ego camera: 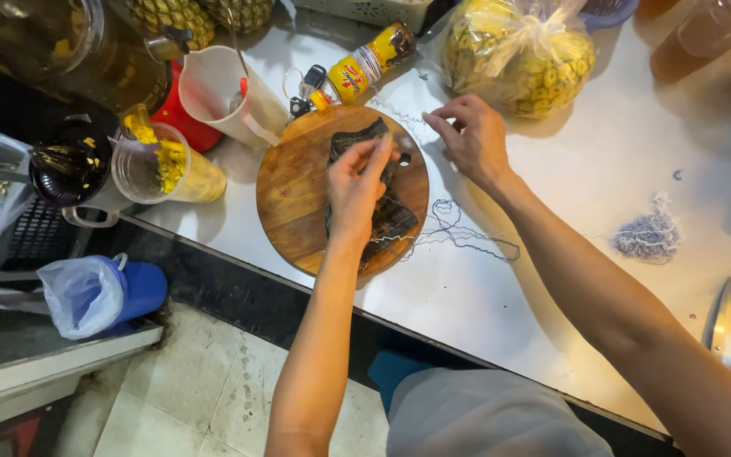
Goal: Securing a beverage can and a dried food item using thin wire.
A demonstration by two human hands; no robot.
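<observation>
A dark, leaf-wrapped bundle (389, 216) lies on a round wooden cutting board (294, 190) on the white counter. My left hand (355, 186) presses down on the bundle's upper end, fingers curled over it. My right hand (471, 135) is just to the right of the board's top edge, fingertips pinched on a thin blue-grey thread (458, 233) that trails loosely off the bundle across the counter. The thread between my fingers is too fine to follow.
Left of the board stand a white jug (230, 93), a plastic cup of yellow fruit pieces (171, 165) and a dark ladle (65, 169). A small bottle (365, 63), bagged pineapple (522, 55) and a wad of thread (649, 237) lie around. The counter edge (239, 264) runs diagonally below.
</observation>
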